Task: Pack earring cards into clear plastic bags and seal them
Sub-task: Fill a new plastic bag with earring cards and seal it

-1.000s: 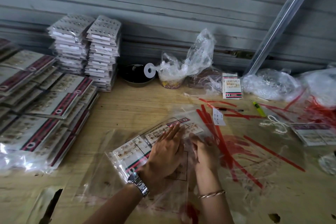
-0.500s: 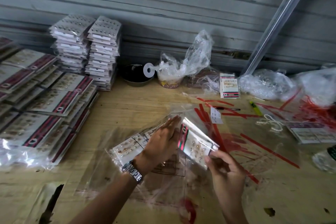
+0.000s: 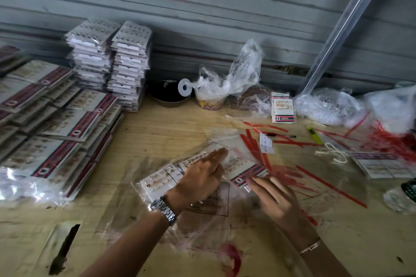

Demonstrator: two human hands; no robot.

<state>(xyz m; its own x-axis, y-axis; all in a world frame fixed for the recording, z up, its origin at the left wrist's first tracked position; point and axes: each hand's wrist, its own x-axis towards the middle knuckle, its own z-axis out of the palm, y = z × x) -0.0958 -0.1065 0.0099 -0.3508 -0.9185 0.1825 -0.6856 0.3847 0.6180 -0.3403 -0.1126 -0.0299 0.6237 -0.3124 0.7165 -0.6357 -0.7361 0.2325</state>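
Note:
A pile of clear plastic bags (image 3: 202, 222) lies on the wooden table in front of me. A white earring card (image 3: 157, 181) rests on the pile at the left. My left hand (image 3: 202, 177) lies flat on the pile, fingers straight and pointing away from me. To its right lies a bagged earring card with a red and green stripe (image 3: 246, 174). My right hand (image 3: 276, 198) touches this card's near edge with extended, motion-blurred fingers. Bags with red seal strips (image 3: 254, 146) lie just beyond.
Stacks of packed striped cards (image 3: 56, 123) fill the left side, and two tall white stacks (image 3: 108, 60) stand at the back. A black bowl (image 3: 167, 94), bead bags (image 3: 213, 96), a small card stack (image 3: 282, 108), a green marker (image 3: 315, 135) and a leaning metal pole (image 3: 342, 29) are behind.
My right hand lifted the striped bagged card off the pile, then lowered it flat to the right of my left hand. The left hand stayed on the pile.

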